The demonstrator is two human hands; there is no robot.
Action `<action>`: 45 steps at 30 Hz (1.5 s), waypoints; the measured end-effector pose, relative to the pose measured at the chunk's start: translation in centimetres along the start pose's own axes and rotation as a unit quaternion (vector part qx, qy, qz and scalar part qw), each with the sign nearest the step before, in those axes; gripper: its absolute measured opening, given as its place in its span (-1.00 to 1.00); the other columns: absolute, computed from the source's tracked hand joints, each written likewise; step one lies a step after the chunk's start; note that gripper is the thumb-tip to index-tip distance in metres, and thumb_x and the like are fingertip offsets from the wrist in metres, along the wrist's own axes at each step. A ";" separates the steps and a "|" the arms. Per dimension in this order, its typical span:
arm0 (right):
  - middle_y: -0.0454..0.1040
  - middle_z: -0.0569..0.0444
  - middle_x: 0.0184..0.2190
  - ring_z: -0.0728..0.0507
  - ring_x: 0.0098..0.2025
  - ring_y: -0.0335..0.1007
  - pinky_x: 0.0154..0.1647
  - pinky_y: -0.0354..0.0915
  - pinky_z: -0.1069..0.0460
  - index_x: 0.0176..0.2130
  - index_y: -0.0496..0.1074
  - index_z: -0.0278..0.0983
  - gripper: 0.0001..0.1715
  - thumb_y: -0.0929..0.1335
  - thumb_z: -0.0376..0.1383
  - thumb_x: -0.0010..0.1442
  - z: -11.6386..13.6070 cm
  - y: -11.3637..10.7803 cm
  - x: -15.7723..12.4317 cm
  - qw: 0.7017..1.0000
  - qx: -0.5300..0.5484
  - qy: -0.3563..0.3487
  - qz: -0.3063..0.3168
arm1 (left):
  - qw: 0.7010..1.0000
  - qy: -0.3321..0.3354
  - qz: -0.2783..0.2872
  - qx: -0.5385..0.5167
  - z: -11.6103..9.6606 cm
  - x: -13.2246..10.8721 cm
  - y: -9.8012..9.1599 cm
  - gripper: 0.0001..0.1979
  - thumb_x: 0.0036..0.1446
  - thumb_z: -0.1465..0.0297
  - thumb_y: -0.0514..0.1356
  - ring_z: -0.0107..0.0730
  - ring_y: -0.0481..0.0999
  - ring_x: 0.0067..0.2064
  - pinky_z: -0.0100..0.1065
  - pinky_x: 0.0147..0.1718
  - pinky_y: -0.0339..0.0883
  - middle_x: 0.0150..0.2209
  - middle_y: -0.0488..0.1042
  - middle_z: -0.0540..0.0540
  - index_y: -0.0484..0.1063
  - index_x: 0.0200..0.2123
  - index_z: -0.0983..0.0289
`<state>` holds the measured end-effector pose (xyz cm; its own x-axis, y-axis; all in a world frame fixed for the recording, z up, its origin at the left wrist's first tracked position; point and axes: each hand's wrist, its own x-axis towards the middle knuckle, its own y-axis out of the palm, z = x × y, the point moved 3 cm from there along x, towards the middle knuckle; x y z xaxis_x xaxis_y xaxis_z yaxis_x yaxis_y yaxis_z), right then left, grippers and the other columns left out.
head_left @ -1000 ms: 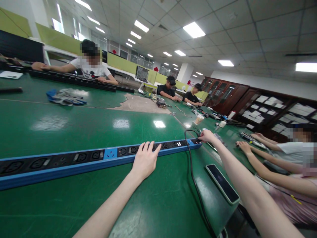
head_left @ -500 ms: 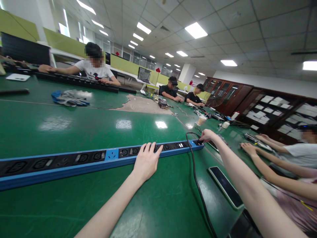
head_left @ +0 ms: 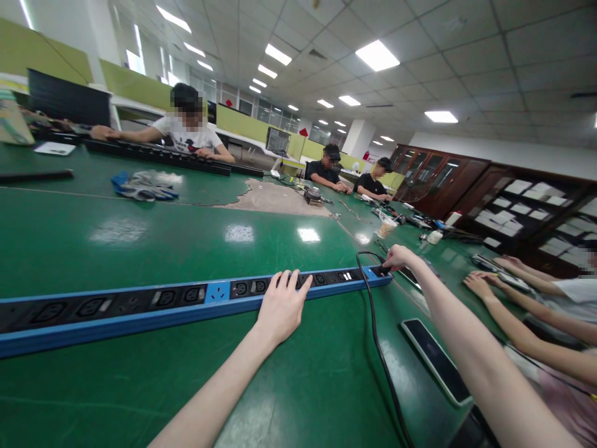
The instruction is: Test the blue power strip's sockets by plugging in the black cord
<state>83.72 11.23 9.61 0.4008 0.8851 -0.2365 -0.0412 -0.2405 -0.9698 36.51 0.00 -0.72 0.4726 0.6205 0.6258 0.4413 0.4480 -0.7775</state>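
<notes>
A long blue-and-black power strip [head_left: 247, 305] lies across the green table, its top lined with black sockets and a few blue ones. My left hand [head_left: 283, 305] rests on the strip right of its middle, fingers spread over the sockets and not wrapped round it. At the strip's right end, my right hand [head_left: 400, 256] is closed on a black plug [head_left: 384, 269]. Whether the plug sits fully in the socket there is hidden by my fingers. A black power cord [head_left: 373, 320] loops over the strip's right end and runs down toward the table's near side.
A phone [head_left: 436, 361] lies beside my right forearm. Behind the strip are gloves [head_left: 144, 186], a tape measure [head_left: 313, 196] and a plastic cup [head_left: 387, 228]. Co-workers sit across the table, one behind long black strips [head_left: 158, 154]; another person's hands [head_left: 480, 286] are at the right.
The view has shifted slightly, so everything sits a little further right. Both hands keep their places on the strip and plug.
</notes>
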 end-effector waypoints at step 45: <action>0.66 -0.06 -0.25 -0.20 -0.20 0.57 -0.27 0.32 0.05 -0.27 0.56 -0.26 -0.72 0.52 -0.11 0.11 -2.1 2.6 0.1 0.987 0.013 -0.034 -0.155 | 1.000 -0.008 0.000 -0.010 -0.2 -0.2 -0.3 -0.43 0.35 0.39 0.14 0.05 0.38 0.32 0.13 0.35 0.15 0.34 0.41 0.28 0.34 0.40 0.12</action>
<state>85.56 9.83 7.19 0.3361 0.9392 0.0698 0.0500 0.0562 -0.9972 36.41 -0.40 -0.65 0.4598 0.6314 0.6245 0.4563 0.4353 -0.7761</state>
